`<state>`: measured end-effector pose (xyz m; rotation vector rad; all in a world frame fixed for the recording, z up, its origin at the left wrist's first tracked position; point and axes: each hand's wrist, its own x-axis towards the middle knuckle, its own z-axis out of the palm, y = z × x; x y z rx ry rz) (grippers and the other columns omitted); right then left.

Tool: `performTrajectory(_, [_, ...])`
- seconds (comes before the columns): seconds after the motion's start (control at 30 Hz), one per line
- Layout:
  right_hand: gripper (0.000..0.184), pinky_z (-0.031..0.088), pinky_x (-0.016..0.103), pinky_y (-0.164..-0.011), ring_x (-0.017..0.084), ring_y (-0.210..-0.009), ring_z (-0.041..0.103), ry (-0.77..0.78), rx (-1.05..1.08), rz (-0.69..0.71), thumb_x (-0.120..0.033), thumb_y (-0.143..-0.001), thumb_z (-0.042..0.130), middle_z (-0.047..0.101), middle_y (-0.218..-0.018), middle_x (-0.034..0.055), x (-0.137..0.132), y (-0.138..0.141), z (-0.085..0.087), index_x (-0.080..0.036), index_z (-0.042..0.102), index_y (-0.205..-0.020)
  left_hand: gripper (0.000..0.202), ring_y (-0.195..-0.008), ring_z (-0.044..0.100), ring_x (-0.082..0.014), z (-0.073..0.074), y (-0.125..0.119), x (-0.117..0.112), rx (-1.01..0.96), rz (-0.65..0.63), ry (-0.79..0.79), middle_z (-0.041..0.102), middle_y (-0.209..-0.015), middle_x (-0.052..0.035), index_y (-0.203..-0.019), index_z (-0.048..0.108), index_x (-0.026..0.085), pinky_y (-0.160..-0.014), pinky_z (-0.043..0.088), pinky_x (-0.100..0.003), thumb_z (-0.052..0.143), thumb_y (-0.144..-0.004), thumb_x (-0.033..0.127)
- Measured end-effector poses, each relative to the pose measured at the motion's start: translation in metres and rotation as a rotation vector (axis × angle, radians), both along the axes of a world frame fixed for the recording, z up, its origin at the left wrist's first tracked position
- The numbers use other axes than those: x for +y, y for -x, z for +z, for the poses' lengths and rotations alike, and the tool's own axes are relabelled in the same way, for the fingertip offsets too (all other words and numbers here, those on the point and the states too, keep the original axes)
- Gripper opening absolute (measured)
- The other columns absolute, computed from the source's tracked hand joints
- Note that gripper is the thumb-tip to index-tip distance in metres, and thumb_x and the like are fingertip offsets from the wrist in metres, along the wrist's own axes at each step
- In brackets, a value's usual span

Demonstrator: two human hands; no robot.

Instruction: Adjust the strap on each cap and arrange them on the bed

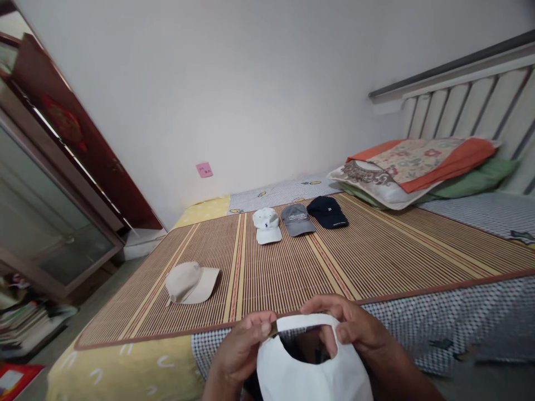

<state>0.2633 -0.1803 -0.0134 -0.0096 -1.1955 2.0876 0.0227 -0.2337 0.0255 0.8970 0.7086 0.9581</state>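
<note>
Both my hands hold a white cap (309,370) at the bottom of the view, its back opening turned toward me. My left hand (242,345) pinches the left end of the cap's rear strap. My right hand (355,328) grips the strap's right side, fingers curled over it. On the striped bamboo mat (376,250) lie a beige cap (190,283) at the left and, farther back in a row, a white cap (266,225), a grey cap (296,218) and a dark navy cap (327,211).
The mat covers a bed with checked and yellow sheets (125,370). Stacked pillows (418,167) rest against a slatted headboard (468,106) at the right. A glass-fronted cabinet (45,223) and piled books (25,323) stand at the left. A pink note (204,169) is stuck to the wall.
</note>
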Motion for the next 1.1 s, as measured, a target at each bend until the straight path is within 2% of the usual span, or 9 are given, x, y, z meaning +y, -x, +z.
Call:
performTrajectory(0.2, [0.059, 0.048, 0.015, -0.050, 0.011, -0.051, 0.064, 0.067, -0.062, -0.078, -0.039, -0.071, 0.090, 0.072, -0.064, 0.0033, 0.000, -0.002, -0.002, -0.011, 0.071, -0.118, 0.034, -0.055, 0.041, -0.0079, -0.002, 0.004, 0.001, -0.013, 0.034, -0.012, 0.050, -0.064, 0.0016, -0.074, 0.064, 0.013, -0.054, 0.030, -0.021, 0.081, -0.080, 0.042])
performTrajectory(0.37, [0.059, 0.043, 0.015, -0.046, 0.010, -0.048, 0.060, 0.054, -0.100, -0.105, -0.041, -0.073, 0.088, 0.071, -0.066, 0.0027, 0.004, -0.012, -0.003, -0.012, 0.068, -0.121, 0.035, -0.059, 0.050, -0.0094, 0.000, 0.008, 0.001, -0.007, 0.008, -0.022, 0.058, -0.070, -0.0021, -0.087, 0.070, 0.010, -0.057, 0.036, -0.021, 0.084, -0.074, 0.039])
performTrajectory(0.5, [0.053, 0.044, 0.016, -0.053, 0.009, -0.056, 0.061, -0.028, -0.215, -0.108, -0.042, -0.079, 0.084, 0.072, -0.074, 0.0029, 0.003, -0.021, 0.017, -0.015, 0.067, -0.121, 0.044, -0.058, 0.053, -0.0091, 0.011, 0.001, -0.001, 0.038, 0.014, -0.067, 0.062, -0.076, -0.0013, -0.103, 0.064, 0.015, -0.053, 0.039, -0.019, 0.086, -0.073, 0.038])
performTrajectory(0.6, [0.046, 0.046, 0.019, -0.060, 0.011, -0.066, 0.063, -0.141, -0.380, -0.195, -0.042, -0.083, 0.080, 0.071, -0.080, 0.0028, -0.002, -0.021, 0.038, -0.016, 0.066, -0.119, 0.052, -0.053, 0.051, -0.0076, 0.016, -0.007, -0.003, 0.047, 0.033, -0.100, 0.060, -0.072, 0.0036, -0.098, 0.055, 0.020, -0.049, 0.039, -0.018, 0.092, -0.066, 0.034])
performTrajectory(0.7, [0.039, 0.047, 0.020, -0.059, 0.012, -0.067, 0.062, -0.244, -0.525, -0.317, -0.041, -0.084, 0.078, 0.070, -0.083, 0.0023, -0.010, -0.014, 0.053, -0.017, 0.069, -0.113, 0.050, -0.052, 0.048, -0.0057, 0.018, -0.013, -0.004, 0.100, 0.081, -0.121, 0.058, -0.069, 0.0062, -0.093, 0.050, 0.021, -0.049, 0.037, -0.016, 0.092, -0.068, 0.034])
performTrajectory(0.87, [0.024, 0.043, 0.019, -0.046, 0.009, -0.053, 0.053, -0.273, -0.621, -0.406, -0.033, -0.082, 0.074, 0.064, -0.074, -0.0016, -0.023, 0.000, 0.063, -0.018, 0.070, -0.101, 0.046, -0.053, 0.043, -0.0053, 0.021, -0.021, -0.007, 0.178, 0.134, -0.175, 0.059, -0.070, 0.0054, -0.090, 0.052, 0.020, -0.049, 0.034, -0.017, 0.089, -0.072, 0.040])
performTrajectory(0.97, [0.012, 0.041, 0.019, -0.046, 0.008, -0.052, 0.051, -0.289, -0.656, -0.427, -0.024, -0.081, 0.070, 0.064, -0.071, -0.0024, -0.028, 0.004, 0.067, -0.019, 0.070, -0.092, 0.044, -0.053, 0.041, -0.0053, 0.023, -0.023, -0.008, 0.218, 0.171, -0.193, 0.058, -0.068, 0.0058, -0.088, 0.054, 0.019, -0.049, 0.033, -0.017, 0.088, -0.073, 0.042])
performTrajectory(1.1, [0.010, 0.043, 0.021, -0.054, 0.012, -0.063, 0.058, -0.353, -0.687, -0.455, -0.020, -0.080, 0.071, 0.068, -0.076, -0.0011, -0.030, 0.006, 0.072, -0.020, 0.071, -0.090, 0.044, -0.054, 0.039, -0.0057, 0.022, -0.023, -0.008, 0.268, 0.225, -0.208, 0.055, -0.066, 0.0070, -0.086, 0.056, 0.020, -0.049, 0.031, -0.017, 0.089, -0.071, 0.044])
